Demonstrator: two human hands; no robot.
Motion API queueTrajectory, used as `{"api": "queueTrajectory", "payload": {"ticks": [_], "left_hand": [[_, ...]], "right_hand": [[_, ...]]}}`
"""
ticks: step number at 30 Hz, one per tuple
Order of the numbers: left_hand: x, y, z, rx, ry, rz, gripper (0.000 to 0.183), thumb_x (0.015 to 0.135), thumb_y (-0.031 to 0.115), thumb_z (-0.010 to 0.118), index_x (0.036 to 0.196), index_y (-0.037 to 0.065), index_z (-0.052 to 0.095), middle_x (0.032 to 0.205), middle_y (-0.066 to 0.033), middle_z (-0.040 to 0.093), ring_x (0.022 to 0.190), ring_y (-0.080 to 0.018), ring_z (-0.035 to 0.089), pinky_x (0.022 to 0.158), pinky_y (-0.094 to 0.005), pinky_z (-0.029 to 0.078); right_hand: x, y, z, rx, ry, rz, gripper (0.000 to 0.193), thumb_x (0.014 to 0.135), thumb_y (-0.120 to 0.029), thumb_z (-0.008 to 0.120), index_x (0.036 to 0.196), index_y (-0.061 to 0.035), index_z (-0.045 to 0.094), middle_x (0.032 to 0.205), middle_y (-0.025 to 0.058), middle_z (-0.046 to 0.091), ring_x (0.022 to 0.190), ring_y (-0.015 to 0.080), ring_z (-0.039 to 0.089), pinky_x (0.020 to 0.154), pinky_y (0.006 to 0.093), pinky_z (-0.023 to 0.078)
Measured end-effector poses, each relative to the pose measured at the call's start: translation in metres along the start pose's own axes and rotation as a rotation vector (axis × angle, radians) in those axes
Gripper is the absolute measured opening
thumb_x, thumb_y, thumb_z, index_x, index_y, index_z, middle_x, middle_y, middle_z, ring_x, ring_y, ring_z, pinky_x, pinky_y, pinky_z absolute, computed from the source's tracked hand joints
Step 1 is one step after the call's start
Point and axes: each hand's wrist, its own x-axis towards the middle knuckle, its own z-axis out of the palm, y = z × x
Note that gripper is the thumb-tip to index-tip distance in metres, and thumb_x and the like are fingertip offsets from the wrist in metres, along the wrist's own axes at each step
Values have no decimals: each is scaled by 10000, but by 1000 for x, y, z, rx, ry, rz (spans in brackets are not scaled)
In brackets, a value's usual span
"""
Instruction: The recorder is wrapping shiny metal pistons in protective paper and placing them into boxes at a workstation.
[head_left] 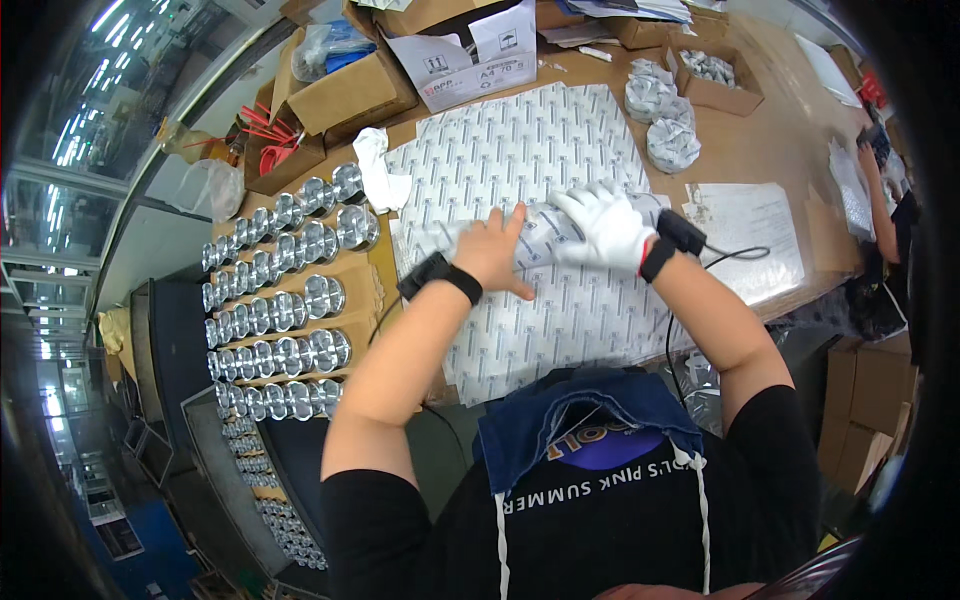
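A roll of patterned white wrapping paper (545, 235) lies crosswise on a stack of the same paper sheets (530, 330); what is inside it is hidden. At its left end my bare left hand (492, 250) presses down, fingers spread and thumb stretched toward me. My right hand (606, 228), in a white glove, is bent over the right part of the roll, fingers on the far side and thumb on the near side. Black devices are strapped to both wrists. A white glove (380, 170) lies by the far left of the sheets.
Rows of shiny metal pistons (290, 325) stand to the left on cardboard. Behind are an open carton (470, 75) and a box with red items (275, 155). Paper-wrapped bundles (672, 145) and a small box of metal parts (715, 75) sit far right. Another person's arm (880, 200) shows at right.
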Motion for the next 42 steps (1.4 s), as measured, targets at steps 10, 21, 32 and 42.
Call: {"api": "queueTrajectory", "payload": {"ticks": [10, 21, 32, 42], "left_hand": [[28, 56, 89, -1631, 314, -20, 427, 695, -34, 551, 1122, -17, 565, 1075, -76, 605, 965, -194, 570, 864, -304, 442], [1, 73, 31, -1328, 291, 270, 634, 818, 200, 673, 1333, -4, 365, 1172, -124, 538, 1037, -216, 531, 876, -354, 432], [-31, 99, 19, -1741, 334, 620, 508, 859, 292, 582, 1247, -19, 473, 1162, -110, 580, 1059, -228, 562, 927, -373, 422], [-23, 83, 83, -1690, 108, 241, 811, 810, 120, 626, 1451, 52, 134, 1432, -174, 313, 1316, -261, 315, 1075, -331, 244]], "right_hand": [[-46, 2, 8, 815, 48, 481, 841, 669, -464, 748, 1244, 50, 414, 1152, 217, 551, 1097, 293, 529, 934, 359, 422], [-64, -40, -79, 862, 700, 533, 911, 530, -339, 832, 1245, 12, 390, 1117, 175, 555, 1051, 211, 531, 893, 329, 441], [-92, -62, -74, 1412, 250, 349, 895, 696, -312, 781, 1338, 48, 272, 1313, 164, 451, 1223, 250, 425, 1004, 349, 372], [-113, -66, -37, 978, 392, 457, 752, 602, -239, 816, 1206, -9, 432, 1143, 154, 540, 1042, 258, 554, 888, 362, 463]]}}
